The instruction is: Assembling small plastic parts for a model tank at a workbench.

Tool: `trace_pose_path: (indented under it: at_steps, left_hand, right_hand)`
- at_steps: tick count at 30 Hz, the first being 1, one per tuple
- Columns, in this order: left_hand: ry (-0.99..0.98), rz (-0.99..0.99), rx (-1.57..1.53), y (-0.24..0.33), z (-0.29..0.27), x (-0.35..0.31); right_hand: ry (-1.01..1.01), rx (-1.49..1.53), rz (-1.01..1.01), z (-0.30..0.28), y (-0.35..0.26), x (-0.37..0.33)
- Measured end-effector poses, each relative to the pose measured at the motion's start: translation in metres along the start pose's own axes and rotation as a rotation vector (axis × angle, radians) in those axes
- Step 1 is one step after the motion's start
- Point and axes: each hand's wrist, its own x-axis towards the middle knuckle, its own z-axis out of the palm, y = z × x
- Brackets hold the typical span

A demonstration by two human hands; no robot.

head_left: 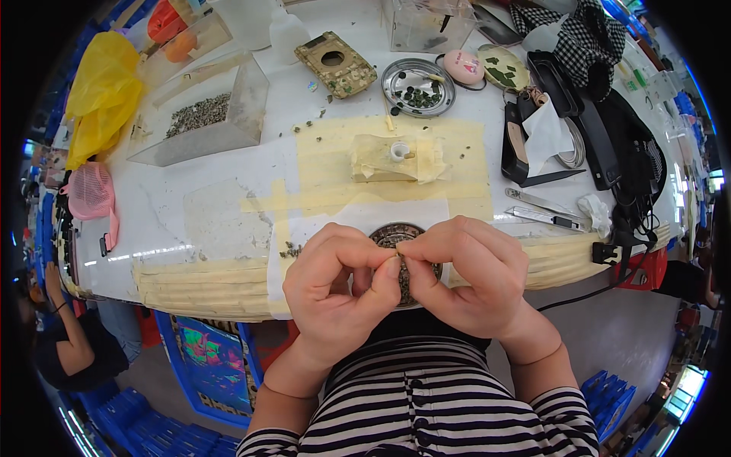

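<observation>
My left hand (340, 278) and my right hand (474, 276) meet at the near edge of the table, fingertips almost touching. Each pinches with thumb and forefinger at a tiny piece between them, too small to make out. Just beneath the fingers lies a round dish (396, 225) of small grey-brown parts, partly hidden by my hands. Beyond it, a block wrapped in cream tape (373, 169) carries a white ring-shaped fitting (399, 151). Farther back sit a camouflage-painted toy tank hull (335, 65) and a round metal dish (387, 85) with dark green pieces.
At left stand a clear bin (247, 122) of small grey parts, a yellow plastic bag (103, 95) and a pink mesh basket (91, 190). Tweezers (541, 201), a craft knife (544, 218) and black cases (598, 145) lie at right. Another person's arm (68, 327) shows far left.
</observation>
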Motion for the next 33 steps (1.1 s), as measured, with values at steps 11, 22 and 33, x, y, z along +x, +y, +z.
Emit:
trace_pose_path:
  at_steps: [11, 22, 33]
  left_hand:
    - [-0.092, -0.063, 0.025, 0.004, -0.008, 0.005]
    - [0.024, 0.139, 0.205, 0.002, 0.0, 0.004]
    - [-0.021, 0.479, 0.569, 0.0, -0.004, 0.006]
  right_hand:
    - [-0.151, -0.048, -0.082, -0.013, 0.005, 0.005]
    - [-0.004, -0.02, -0.021, -0.001, 0.003, -0.001]
    - [-0.039, -0.055, 0.0, -0.003, 0.002, 0.001]
